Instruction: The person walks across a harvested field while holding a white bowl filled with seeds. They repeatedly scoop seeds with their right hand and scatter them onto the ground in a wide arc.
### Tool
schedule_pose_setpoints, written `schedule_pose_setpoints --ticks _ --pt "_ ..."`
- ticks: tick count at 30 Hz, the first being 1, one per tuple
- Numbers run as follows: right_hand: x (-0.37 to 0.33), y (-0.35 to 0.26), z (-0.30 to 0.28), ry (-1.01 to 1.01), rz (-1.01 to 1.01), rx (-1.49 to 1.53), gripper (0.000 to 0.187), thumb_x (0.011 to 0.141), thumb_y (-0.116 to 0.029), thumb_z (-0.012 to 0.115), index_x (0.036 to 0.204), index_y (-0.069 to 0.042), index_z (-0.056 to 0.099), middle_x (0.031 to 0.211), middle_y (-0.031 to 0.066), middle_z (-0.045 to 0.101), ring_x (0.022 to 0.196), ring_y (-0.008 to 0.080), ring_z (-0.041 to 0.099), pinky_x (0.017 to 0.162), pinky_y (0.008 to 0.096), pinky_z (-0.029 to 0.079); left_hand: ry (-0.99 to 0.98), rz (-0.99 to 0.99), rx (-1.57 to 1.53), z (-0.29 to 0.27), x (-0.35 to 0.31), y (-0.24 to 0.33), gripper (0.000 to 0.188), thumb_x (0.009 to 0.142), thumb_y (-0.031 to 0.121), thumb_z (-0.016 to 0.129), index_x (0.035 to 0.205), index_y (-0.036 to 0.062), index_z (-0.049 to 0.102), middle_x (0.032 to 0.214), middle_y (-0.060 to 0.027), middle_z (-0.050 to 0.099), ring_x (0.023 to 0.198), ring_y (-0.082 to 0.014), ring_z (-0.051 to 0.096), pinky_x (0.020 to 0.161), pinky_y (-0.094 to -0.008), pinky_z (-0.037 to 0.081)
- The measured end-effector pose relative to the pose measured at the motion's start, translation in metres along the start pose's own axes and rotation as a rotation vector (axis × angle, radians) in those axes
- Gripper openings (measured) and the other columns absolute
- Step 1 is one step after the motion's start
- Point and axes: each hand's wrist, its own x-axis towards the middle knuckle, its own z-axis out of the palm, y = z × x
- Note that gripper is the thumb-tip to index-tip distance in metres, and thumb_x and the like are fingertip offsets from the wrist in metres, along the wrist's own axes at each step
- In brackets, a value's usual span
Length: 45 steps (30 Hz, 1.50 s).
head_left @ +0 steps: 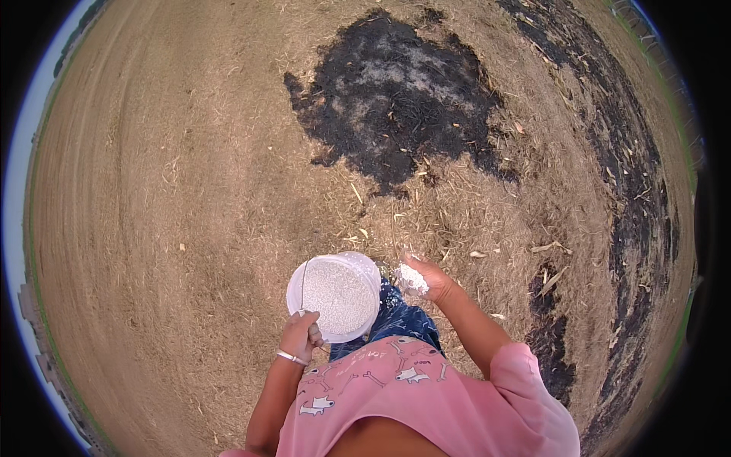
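Observation:
A white plastic bucket [367, 268] hangs in front of my legs, filled close to the rim with small white granules [335, 298]. My left hand [300, 335] is closed around the bucket's thin wire handle [304, 283], at the near left of the rim. To the right of the bucket, apart from it, my right hand [432, 279] is cupped palm up around a heap of the same white granules [412, 280]. A few loose granules show between this hand and the bucket.
Dry ground with straw and stubble [205, 190] spreads all around. Ahead lies a black burnt patch [403, 99] with grey ash. A long charred strip [624, 145] runs down the right side. Pale dry husks [550, 283] are scattered at the right.

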Motion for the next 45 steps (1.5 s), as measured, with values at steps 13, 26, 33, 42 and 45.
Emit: schedule_pose_setpoints --ticks 13,26,33,42,45 --pt "0.063 -0.234 0.114 -0.145 -0.681 0.039 0.017 0.084 -0.025 0.051 0.08 -0.009 0.05 0.052 -0.0003 0.045 0.034 0.0061 0.038 0.025 0.0165 0.026 0.368 0.098 -0.311 -0.15 0.009 -0.035 0.023 0.075 0.019 0.047 0.059 0.0173 0.031 0.045 0.0054 0.021 0.039 -0.0101 0.024 0.039 -0.0277 0.023" --pt "-0.163 -0.075 -0.338 1.232 -0.833 0.759 0.013 0.082 -0.015 0.045 0.089 -0.007 0.051 0.07 0.0079 0.052 0.062 0.0212 0.052 0.047 0.0311 0.042 0.814 0.066 -0.348 -0.132 0.016 -0.054 0.025 0.076 0.023 0.047 0.059 0.0172 0.029 0.044 0.0044 0.022 0.036 -0.0115 0.024 0.037 -0.0287 0.024" --pt "-0.145 -0.372 -0.056 0.253 -1.377 0.103 0.014 0.087 -0.021 0.046 0.098 -0.013 0.048 0.057 -0.0026 0.043 0.04 0.0039 0.036 0.03 0.0175 0.025 0.747 0.066 -0.297 -0.11 0.045 -0.019 0.024 0.077 0.023 0.047 0.06 0.017 0.031 0.044 0.004 0.024 0.036 -0.0119 0.025 0.036 -0.0291 0.025" --pt "-0.056 -0.343 -0.136 0.74 -1.021 0.398 0.017 0.088 -0.022 0.039 0.073 -0.014 0.041 0.051 -0.0047 0.034 0.037 0.0063 0.029 0.03 0.0197 0.02 0.704 -0.006 -0.36 -0.095 0.087 0.027 0.023 0.077 0.023 0.047 0.061 0.0166 0.032 0.044 0.0035 0.026 0.036 -0.0124 0.027 0.035 -0.0296 0.026" --pt "-0.034 -0.27 -0.22 0.803 -0.847 0.762 0.02 0.085 -0.017 0.038 0.065 -0.012 0.039 0.05 -0.0022 0.032 0.036 0.0093 0.028 0.031 0.021 0.024 0.69 -0.018 -0.37 -0.089 0.099 0.049 0.023 0.078 0.023 0.047 0.061 0.0165 0.033 0.044 0.0034 0.027 0.036 -0.0125 0.027 0.035 -0.0298 0.026"
